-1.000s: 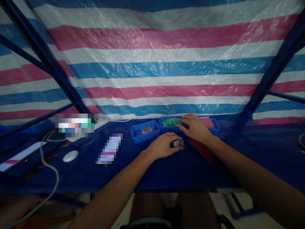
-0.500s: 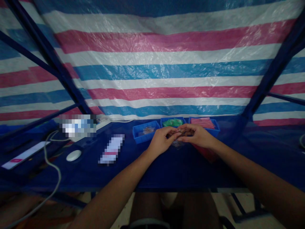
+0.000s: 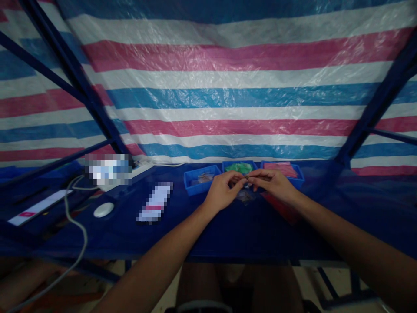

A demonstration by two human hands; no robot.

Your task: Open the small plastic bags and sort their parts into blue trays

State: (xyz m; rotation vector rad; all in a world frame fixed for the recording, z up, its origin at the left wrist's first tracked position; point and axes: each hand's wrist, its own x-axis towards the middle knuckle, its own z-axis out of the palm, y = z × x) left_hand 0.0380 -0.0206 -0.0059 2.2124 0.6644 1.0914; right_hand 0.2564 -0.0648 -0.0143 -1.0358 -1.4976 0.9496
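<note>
My left hand (image 3: 224, 190) and my right hand (image 3: 275, 184) meet over the blue table, fingers curled and fingertips pinched together. Between them is something small and dark that I cannot make out. Just under the fingertips lies a crumpled clear plastic bag (image 3: 246, 198). A flat red item (image 3: 282, 209) sits below my right wrist, partly covered by it. Behind the hands stand three blue bins: the left bin (image 3: 199, 188) holds small clear packets (image 3: 206, 177), the middle one holds green packets (image 3: 239, 167), and the right one holds pink packets (image 3: 280, 169).
Left of the bins lies a blurred-out phone (image 3: 154, 203), with a white oval object (image 3: 103, 210) beside it. A white cable (image 3: 85, 241) hangs over the front edge. A white power strip (image 3: 141, 170) is farther back. Blue metal posts (image 3: 368, 117) and striped sheeting (image 3: 228, 100) enclose the table.
The fingers of my right hand have straightened somewhat and drawn into a tighter pinch at the fingertips. The clear bag below shows more. The whole view has shifted slightly.
</note>
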